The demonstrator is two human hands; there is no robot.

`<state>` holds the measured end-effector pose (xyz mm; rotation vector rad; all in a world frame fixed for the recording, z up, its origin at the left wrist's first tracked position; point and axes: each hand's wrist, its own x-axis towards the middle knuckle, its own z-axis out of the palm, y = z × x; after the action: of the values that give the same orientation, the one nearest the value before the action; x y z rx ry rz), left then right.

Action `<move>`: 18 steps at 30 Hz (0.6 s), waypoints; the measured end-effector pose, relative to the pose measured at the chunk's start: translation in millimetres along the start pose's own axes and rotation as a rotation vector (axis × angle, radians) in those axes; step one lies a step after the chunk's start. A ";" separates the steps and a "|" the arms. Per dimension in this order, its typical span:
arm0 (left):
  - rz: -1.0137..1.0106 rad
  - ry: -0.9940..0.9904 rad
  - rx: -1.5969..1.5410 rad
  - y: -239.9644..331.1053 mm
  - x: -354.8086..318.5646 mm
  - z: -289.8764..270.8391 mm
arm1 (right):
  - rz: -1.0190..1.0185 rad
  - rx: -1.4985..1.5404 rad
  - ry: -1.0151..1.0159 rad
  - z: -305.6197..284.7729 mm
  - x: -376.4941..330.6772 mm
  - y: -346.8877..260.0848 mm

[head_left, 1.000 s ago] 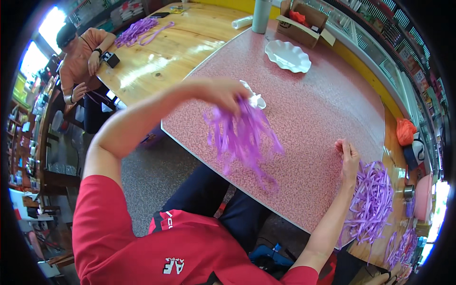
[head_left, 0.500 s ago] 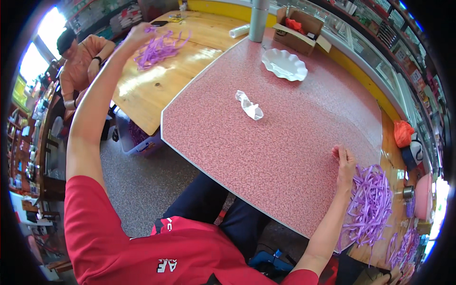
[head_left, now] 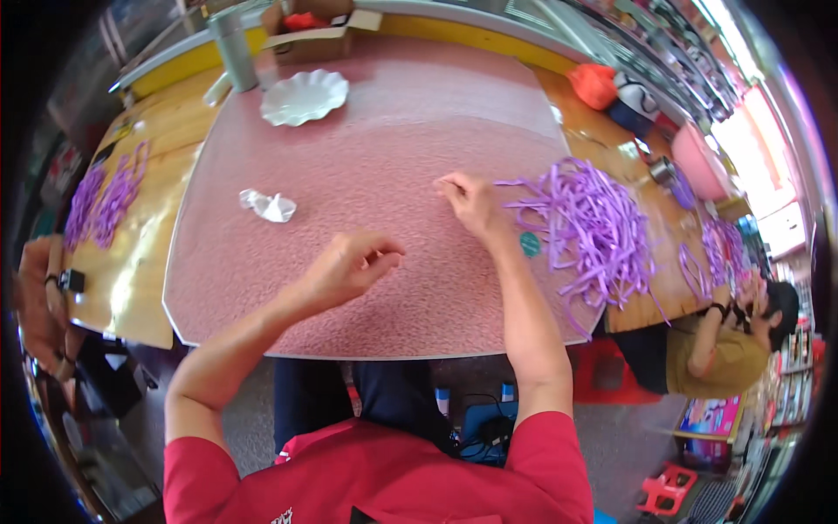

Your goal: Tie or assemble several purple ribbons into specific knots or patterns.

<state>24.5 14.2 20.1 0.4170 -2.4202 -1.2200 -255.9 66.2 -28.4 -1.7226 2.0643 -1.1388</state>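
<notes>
My left hand (head_left: 349, 266) hovers over the pink speckled table (head_left: 393, 131), fingers curled in with nothing in them. My right hand (head_left: 467, 203) rests on the table further right, fingertips pinched together on the surface; I see nothing between them. Just right of it lies a large loose pile of purple strips (head_left: 594, 231), some strands reaching toward the wrist. A second heap of purple strips (head_left: 105, 196) lies on the wooden table at the far left.
A crumpled clear wrapper (head_left: 271, 207) lies left of my hands. A white scalloped plate (head_left: 305, 96), a grey cylinder (head_left: 234, 48) and a cardboard box (head_left: 314, 26) stand at the far edge. One person (head_left: 44, 297) sits at left, another (head_left: 724, 349) at right.
My left hand carried a bundle of purple strips over to the wooden table on the left, let it go, and came back with nothing in it. My right hand stayed by the pile.
</notes>
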 end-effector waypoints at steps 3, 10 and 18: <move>0.017 -0.014 -0.091 -5.8 14.8 39.4 | -0.024 -0.249 0.060 -28.1 -3.0 -13.8; 0.197 0.024 0.008 -16.5 16.0 59.0 | 0.014 -0.574 0.506 -167.9 -30.6 71.6; 0.141 0.002 -0.067 -14.9 19.0 60.6 | 0.544 -1.015 0.696 -261.5 -111.1 186.7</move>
<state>-19.6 39.6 -20.8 0.2230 -2.3555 -1.2342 -521.2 278.0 -11.0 -0.8343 3.6563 -0.5359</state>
